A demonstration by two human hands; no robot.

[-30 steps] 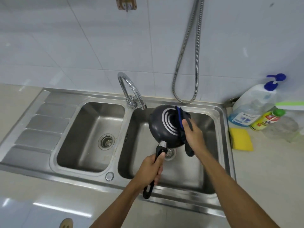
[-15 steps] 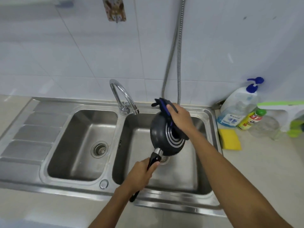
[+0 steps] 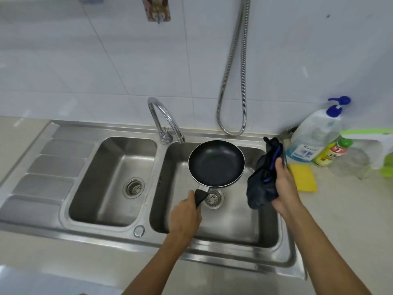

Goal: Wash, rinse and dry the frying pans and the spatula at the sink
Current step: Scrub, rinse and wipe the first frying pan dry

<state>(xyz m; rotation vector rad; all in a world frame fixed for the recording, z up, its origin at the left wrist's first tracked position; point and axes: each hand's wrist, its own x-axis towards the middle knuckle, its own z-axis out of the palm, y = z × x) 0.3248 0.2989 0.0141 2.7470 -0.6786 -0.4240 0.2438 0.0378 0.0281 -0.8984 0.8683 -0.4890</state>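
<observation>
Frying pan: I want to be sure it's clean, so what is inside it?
The frying pan, held by the left hand over the right basin, shows only bare dark coating inside. Its underside faces away, hidden. The right hand holds the dark cloth beside it.

place: home kitchen | evidence: steel double-basin sink (image 3: pixel 110 227), curved tap (image 3: pixel 163 116), white wall tiles (image 3: pixel 85 67), soap bottles (image 3: pixel 312 139), sponge (image 3: pixel 304 177) on desk

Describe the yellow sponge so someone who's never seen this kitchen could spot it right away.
Find the steel double sink, then look at the counter just past its right rim. The sponge lies flat there, in front of the soap bottles. It is the only flat, plain yellow rectangle; its neighbours are upright bottles.
</observation>
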